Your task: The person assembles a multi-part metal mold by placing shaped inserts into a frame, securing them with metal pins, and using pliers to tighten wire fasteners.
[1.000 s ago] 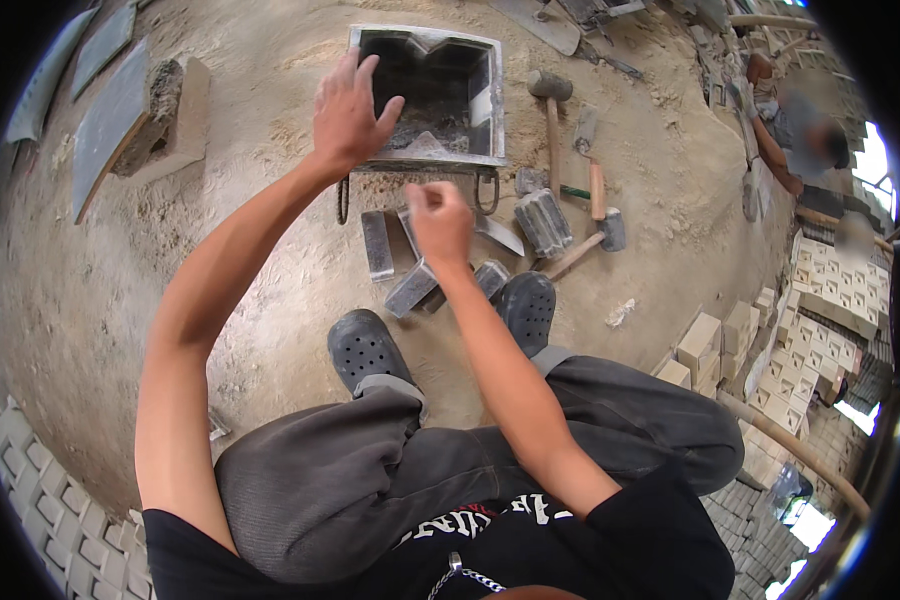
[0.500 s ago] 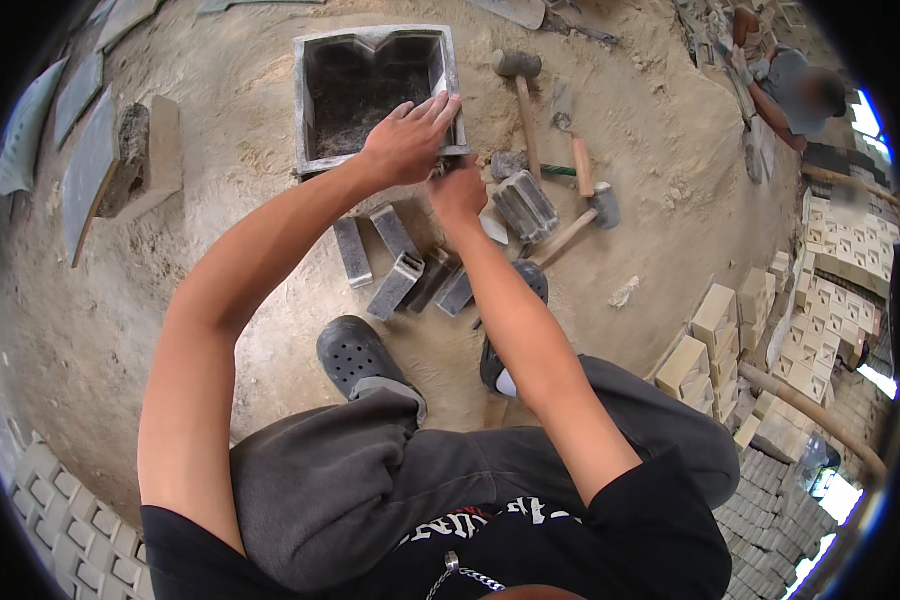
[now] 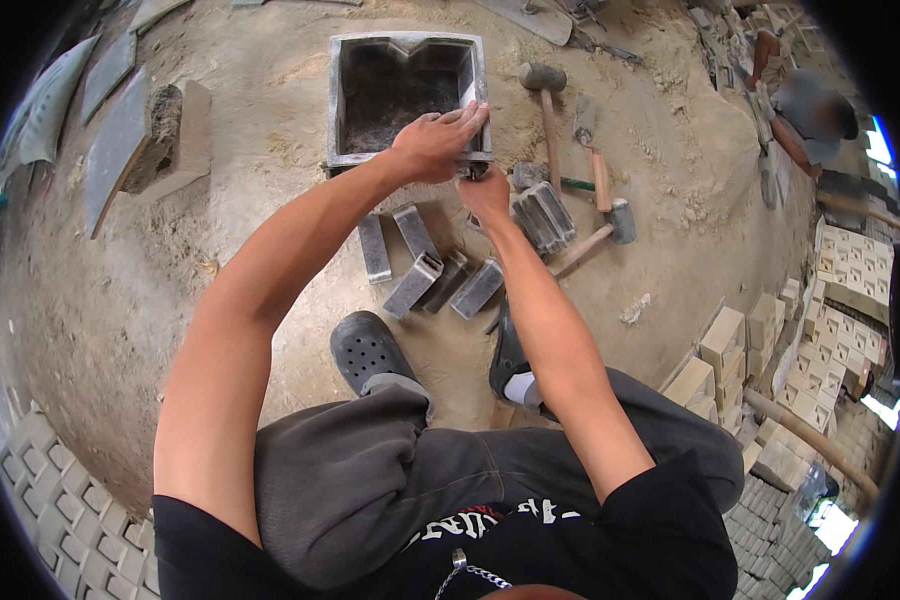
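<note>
A grey, box-shaped metal mould [image 3: 336, 105] stands on the sandy floor ahead of me, with a V-shaped notch inside its far wall and a dark bottom. My left hand [image 3: 438, 142] lies across its near right corner, fingers stretched along the right wall. Just below that corner, my right hand [image 3: 486, 194] is closed around something small and dark at the mould's edge; the fingers hide most of it. Nearest to my hands lie several loose grey metal blocks [image 3: 415, 286] and a ribbed grey block [image 3: 543, 216].
Right of the mould lie a mallet [image 3: 542, 77], a trowel [image 3: 585, 120] and a hammer [image 3: 622, 222]. Slabs [image 3: 117, 150] lean at the left. Pale blocks [image 3: 722, 340] are stacked at the right, patterned ones [image 3: 60, 480] at the lower left. Another person [image 3: 808, 105] works at the far right.
My view has shifted, so the whole scene sits farther right in the picture. Both hands remain at the mould's near right corner, with little visible movement against it.
</note>
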Available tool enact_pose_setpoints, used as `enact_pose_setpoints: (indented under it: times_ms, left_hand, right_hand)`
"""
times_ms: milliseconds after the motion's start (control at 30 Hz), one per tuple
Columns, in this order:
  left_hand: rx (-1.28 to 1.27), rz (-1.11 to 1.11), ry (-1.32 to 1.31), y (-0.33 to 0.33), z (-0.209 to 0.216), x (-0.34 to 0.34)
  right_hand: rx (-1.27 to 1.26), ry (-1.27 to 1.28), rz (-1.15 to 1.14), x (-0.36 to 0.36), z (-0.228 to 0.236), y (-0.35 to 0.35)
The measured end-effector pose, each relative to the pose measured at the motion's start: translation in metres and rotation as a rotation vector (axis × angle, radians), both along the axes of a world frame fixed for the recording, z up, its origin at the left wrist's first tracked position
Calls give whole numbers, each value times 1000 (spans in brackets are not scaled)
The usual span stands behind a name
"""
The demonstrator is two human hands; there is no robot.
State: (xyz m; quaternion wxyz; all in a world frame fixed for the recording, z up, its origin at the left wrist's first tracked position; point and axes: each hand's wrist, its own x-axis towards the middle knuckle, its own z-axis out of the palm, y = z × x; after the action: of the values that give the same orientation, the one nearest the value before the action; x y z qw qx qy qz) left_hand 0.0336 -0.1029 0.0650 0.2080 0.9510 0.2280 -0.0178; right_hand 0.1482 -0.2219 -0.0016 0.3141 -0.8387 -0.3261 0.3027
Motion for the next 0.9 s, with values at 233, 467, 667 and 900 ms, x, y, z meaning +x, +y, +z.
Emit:
enact_pose_setpoints:
  times_ms: [233,467,667,900]
  left_hand:
    - [-87,49,72,-8,23,-3]
    - [169,122,-446,-28,10,-83]
    - [-84,327,-48,-85,75,-213]
    - [22,1360,-151,-232,55,-373]
  right_hand:
    - [-131,256,-59,14,0,1]
    - [-355,-359,131,-16,25,-6]
    - [-159,-295,215,13,-13,-16]
    - [-214,-245,267,1,6,-14]
